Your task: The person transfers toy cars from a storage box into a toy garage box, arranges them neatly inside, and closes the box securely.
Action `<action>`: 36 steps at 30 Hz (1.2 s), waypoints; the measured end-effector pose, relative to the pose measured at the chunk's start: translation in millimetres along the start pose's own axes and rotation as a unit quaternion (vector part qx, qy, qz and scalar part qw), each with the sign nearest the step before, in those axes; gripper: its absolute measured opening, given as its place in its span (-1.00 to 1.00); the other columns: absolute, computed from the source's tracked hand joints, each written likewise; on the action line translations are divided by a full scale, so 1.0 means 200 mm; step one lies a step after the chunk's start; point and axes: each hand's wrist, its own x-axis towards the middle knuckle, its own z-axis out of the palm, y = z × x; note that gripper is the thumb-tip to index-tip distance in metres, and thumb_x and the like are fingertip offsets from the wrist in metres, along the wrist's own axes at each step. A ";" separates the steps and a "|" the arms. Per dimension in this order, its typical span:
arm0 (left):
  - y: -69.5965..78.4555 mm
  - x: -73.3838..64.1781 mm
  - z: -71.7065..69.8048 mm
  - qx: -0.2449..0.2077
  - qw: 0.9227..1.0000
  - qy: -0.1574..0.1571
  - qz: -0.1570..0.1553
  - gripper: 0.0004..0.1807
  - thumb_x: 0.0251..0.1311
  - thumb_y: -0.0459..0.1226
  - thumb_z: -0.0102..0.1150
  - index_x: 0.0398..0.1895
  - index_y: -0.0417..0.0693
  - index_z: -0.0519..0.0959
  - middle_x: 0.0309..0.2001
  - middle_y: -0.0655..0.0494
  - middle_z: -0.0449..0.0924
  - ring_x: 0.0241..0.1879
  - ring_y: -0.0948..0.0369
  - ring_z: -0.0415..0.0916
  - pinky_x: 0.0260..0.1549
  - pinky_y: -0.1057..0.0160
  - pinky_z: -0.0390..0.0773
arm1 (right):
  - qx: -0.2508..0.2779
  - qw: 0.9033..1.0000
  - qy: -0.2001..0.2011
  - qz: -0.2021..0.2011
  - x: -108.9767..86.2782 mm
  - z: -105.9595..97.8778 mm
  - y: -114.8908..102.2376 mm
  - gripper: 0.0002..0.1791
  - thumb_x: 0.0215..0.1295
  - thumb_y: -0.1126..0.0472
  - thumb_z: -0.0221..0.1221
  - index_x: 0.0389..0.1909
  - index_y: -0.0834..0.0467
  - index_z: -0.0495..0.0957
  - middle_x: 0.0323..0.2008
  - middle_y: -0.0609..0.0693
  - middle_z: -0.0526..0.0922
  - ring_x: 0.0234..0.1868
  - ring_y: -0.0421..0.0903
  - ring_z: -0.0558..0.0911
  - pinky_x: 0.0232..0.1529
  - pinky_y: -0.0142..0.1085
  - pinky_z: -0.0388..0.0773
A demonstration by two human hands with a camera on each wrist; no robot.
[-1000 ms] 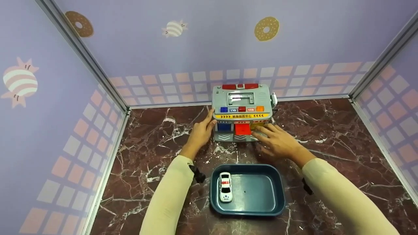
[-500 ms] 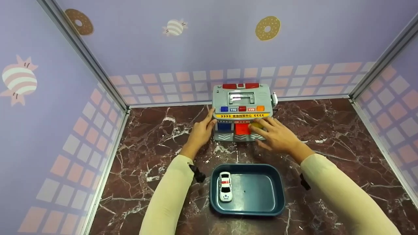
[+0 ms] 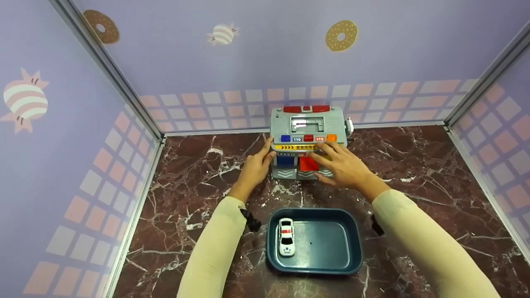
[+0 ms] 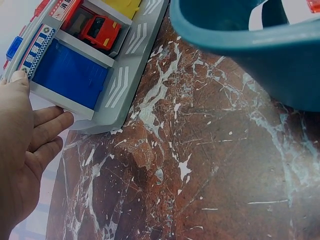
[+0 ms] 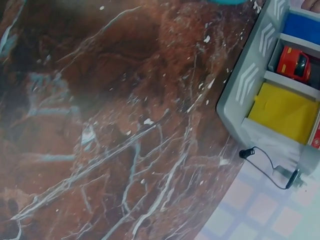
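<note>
A grey toy rescue garage point(image 3: 285, 128) stands against the back wall, with blue, red and yellow bays in front. My left hand point(image 3: 253, 169) rests along its left side, fingers extended against the blue bay's corner. My right hand point(image 3: 345, 165) is at its front right, fingers spread, fingertips at the lower roof edge above the middle bay. A red door panel point(image 3: 308, 164) sticks out there, partly under those fingers. Inside that bay sits a red toy car point(image 4: 101, 31). The blue door point(image 4: 70, 72) and the yellow door point(image 5: 282, 112) are down. My right hand hides part of the yellow bay.
A dark teal tray point(image 3: 331, 271) stands in front of the garage, between my forearms. Along its left side lies a white toy police car point(image 3: 286, 238). A small black plug on a cord point(image 5: 246, 153) hangs off the garage's right side. Patterned walls enclose the marble-look table point(image 3: 186, 231).
My right hand has moved left and up, from the yellow bay to the top of the middle bay. The red panel now looks slightly tilted. My left hand has stayed in place.
</note>
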 end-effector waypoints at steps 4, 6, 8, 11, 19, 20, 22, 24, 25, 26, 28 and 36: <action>0.01 0.00 0.00 0.001 1.000 0.000 0.005 -0.33 0.72 0.02 0.03 0.78 0.18 0.26 -0.13 -0.41 0.80 -0.33 -0.23 0.72 0.14 -0.32 0.72 | 0.000 1.000 -0.015 0.016 0.03 0.00 -0.02 -0.25 0.46 -0.18 0.38 0.56 0.04 0.51 0.47 0.26 0.50 0.35 0.36 0.56 0.35 0.30 0.61; 0.01 0.00 -0.01 0.000 1.000 0.000 0.005 -0.34 0.73 0.02 0.02 0.78 0.18 0.26 -0.11 -0.40 0.80 -0.32 -0.22 0.71 0.14 -0.32 0.72 | -0.001 0.999 -0.029 0.028 0.04 0.00 -0.02 -0.25 0.49 -0.20 0.35 0.58 0.02 0.49 0.50 0.27 0.48 0.38 0.37 0.55 0.38 0.31 0.59; 0.01 0.00 -0.01 0.000 1.000 -0.001 0.005 -0.34 0.73 0.02 0.02 0.78 0.19 0.26 -0.07 -0.40 0.80 -0.30 -0.22 0.72 0.16 -0.32 0.72 | -0.003 0.998 -0.042 0.039 0.06 -0.01 -0.03 -0.24 0.53 -0.23 0.31 0.61 0.00 0.46 0.53 0.27 0.46 0.43 0.39 0.53 0.40 0.32 0.58; 0.01 0.00 -0.01 0.000 1.000 -0.003 0.003 -0.34 0.73 0.02 0.02 0.78 0.19 0.26 -0.08 -0.40 0.80 -0.27 -0.23 0.73 0.17 -0.32 0.71 | -0.011 0.997 -0.057 0.050 0.07 -0.01 -0.04 -0.22 0.55 -0.28 0.26 0.64 -0.03 0.42 0.55 0.26 0.44 0.47 0.40 0.51 0.41 0.33 0.58; 0.01 0.00 -0.01 0.000 1.000 -0.006 -0.003 -0.32 0.71 0.03 0.04 0.78 0.20 0.24 -0.05 -0.39 0.81 -0.19 -0.26 0.78 0.22 -0.32 0.70 | -0.019 0.996 -0.066 0.060 0.11 -0.02 -0.04 -0.22 0.55 -0.30 0.27 0.65 -0.08 0.40 0.52 0.24 0.41 0.43 0.37 0.50 0.34 0.33 0.62; 0.00 0.00 -0.01 0.001 1.000 -0.007 -0.006 -0.32 0.71 0.04 0.03 0.78 0.22 0.24 -0.03 -0.39 0.81 -0.17 -0.26 0.79 0.23 -0.32 0.69 | -0.021 0.996 -0.067 0.061 0.11 -0.03 -0.04 -0.23 0.56 -0.31 0.26 0.65 -0.08 0.40 0.53 0.24 0.41 0.43 0.36 0.50 0.34 0.33 0.62; 0.00 0.00 -0.01 0.002 1.000 -0.009 -0.010 -0.32 0.71 0.05 0.02 0.79 0.23 0.23 0.05 -0.39 0.80 -0.11 -0.27 0.80 0.24 -0.33 0.69 | -0.024 0.995 -0.073 0.062 0.12 -0.03 -0.04 -0.24 0.58 -0.32 0.24 0.64 -0.08 0.40 0.55 0.26 0.39 0.44 0.37 0.49 0.35 0.33 0.61; 0.00 0.00 -0.01 0.001 1.000 -0.010 -0.011 -0.32 0.71 0.05 0.02 0.79 0.24 0.23 0.07 -0.40 0.79 -0.08 -0.28 0.81 0.25 -0.33 0.68 | -0.025 0.994 -0.082 0.066 0.12 -0.03 -0.04 -0.25 0.59 -0.32 0.23 0.64 -0.08 0.41 0.57 0.28 0.37 0.46 0.39 0.48 0.38 0.34 0.60; 0.00 0.00 -0.01 0.000 1.000 -0.010 -0.011 -0.32 0.71 0.05 0.02 0.79 0.23 0.23 0.08 -0.41 0.79 -0.07 -0.29 0.81 0.25 -0.33 0.68 | -0.025 0.994 -0.088 0.068 0.12 -0.03 -0.04 -0.25 0.59 -0.32 0.23 0.64 -0.08 0.41 0.59 0.29 0.35 0.46 0.40 0.48 0.38 0.35 0.59; 0.00 0.00 0.00 -0.002 1.000 -0.011 -0.012 -0.32 0.71 0.05 0.02 0.79 0.24 0.22 0.06 -0.40 0.80 -0.09 -0.28 0.81 0.25 -0.32 0.68 | -0.023 0.993 -0.093 0.071 0.12 -0.03 -0.04 -0.26 0.59 -0.31 0.23 0.64 -0.09 0.41 0.60 0.30 0.33 0.46 0.42 0.48 0.39 0.35 0.58; 0.00 0.00 0.00 -0.003 1.000 -0.008 -0.011 -0.32 0.71 0.05 0.02 0.79 0.24 0.23 0.05 -0.38 0.81 -0.12 -0.27 0.81 0.25 -0.32 0.69 | -0.017 0.992 -0.100 0.077 0.12 -0.03 -0.04 -0.25 0.59 -0.30 0.24 0.65 -0.09 0.40 0.62 0.32 0.28 0.47 0.44 0.48 0.41 0.38 0.55; 0.00 -0.01 0.00 0.001 1.000 -0.008 -0.003 -0.31 0.71 0.06 0.02 0.80 0.25 0.22 -0.46 -0.19 0.66 -0.48 -0.07 0.55 0.03 -0.31 0.75 | 0.000 0.991 -0.090 0.100 0.15 -0.01 -0.06 -0.23 0.51 -0.26 0.36 0.63 -0.09 0.46 0.55 0.38 0.37 0.46 0.40 0.49 0.41 0.44 0.51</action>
